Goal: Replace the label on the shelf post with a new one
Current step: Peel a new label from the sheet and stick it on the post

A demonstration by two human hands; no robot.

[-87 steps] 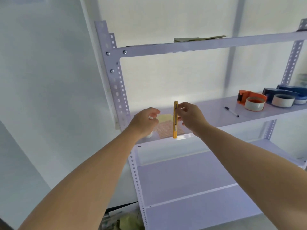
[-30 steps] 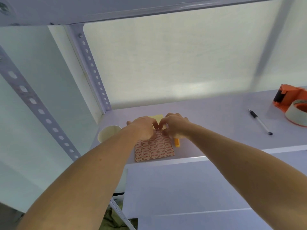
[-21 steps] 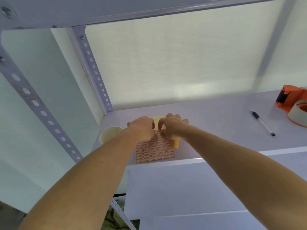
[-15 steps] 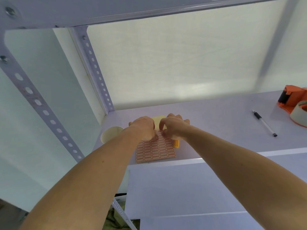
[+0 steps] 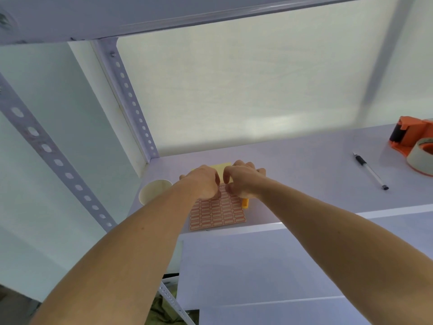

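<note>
Both hands curl down onto the far end of the label sheet (image 5: pixel 218 213). The left hand (image 5: pixel 203 184) and right hand (image 5: pixel 243 181) are knuckle to knuckle, with thumb and forefinger tips bunched tight and pinching at its surface. Whether a label has lifted is hidden under the fingers.

The sheet's near edge lies right at the front lip of the shelf (image 5: pixel 316 181). The front shelf post (image 5: pixel 55 161) slants past well left of the sheet and nearer the camera. A paper cup (image 5: pixel 154 193) stands just left of the sheet. The end of a yellow cutter (image 5: pixel 245 204) pokes out at its right edge, under the right wrist. A yellow pad (image 5: pixel 222 166) shows just beyond the sheet. Bare shelf runs right of the sheet to a pen (image 5: pixel 371 171) and, farther on, an orange tape dispenser (image 5: pixel 408 137). The rear post (image 5: pixel 131 102) rises behind and left of the sheet.
</note>
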